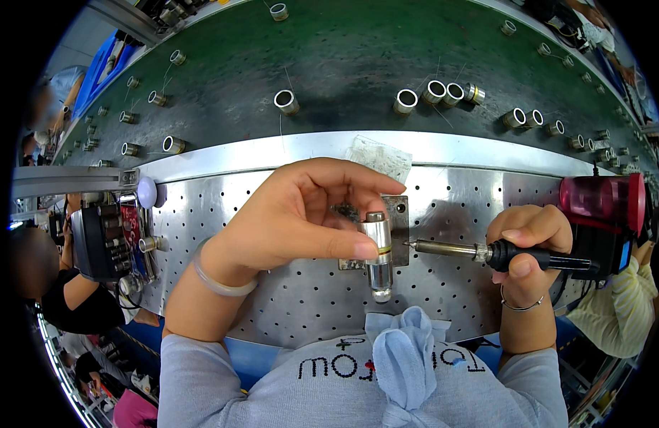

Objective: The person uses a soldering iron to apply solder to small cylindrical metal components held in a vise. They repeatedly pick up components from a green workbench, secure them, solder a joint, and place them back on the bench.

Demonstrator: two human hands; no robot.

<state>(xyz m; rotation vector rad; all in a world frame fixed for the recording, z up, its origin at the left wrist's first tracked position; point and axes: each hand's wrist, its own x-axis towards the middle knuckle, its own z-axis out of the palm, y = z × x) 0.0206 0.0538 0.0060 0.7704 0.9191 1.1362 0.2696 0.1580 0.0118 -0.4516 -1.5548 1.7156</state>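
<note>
"Where is the yellow-banded silver cylinder?"
"Pinched by the left hand, between thumb and curled fingers, over the metal plate; its rounded end faces the shirt."
"And the right hand?"
"Wrapped around a soldering iron; the tip points at the cylinder, just beside it."

A belt ran across the top of the frame, with rings on it. Below lay a table. At centre, the left hand held a cylinder above a plate; rightward, the right hand held a soldering iron, its tip apparently just beside the cylinder. A tub stood far right.
</note>
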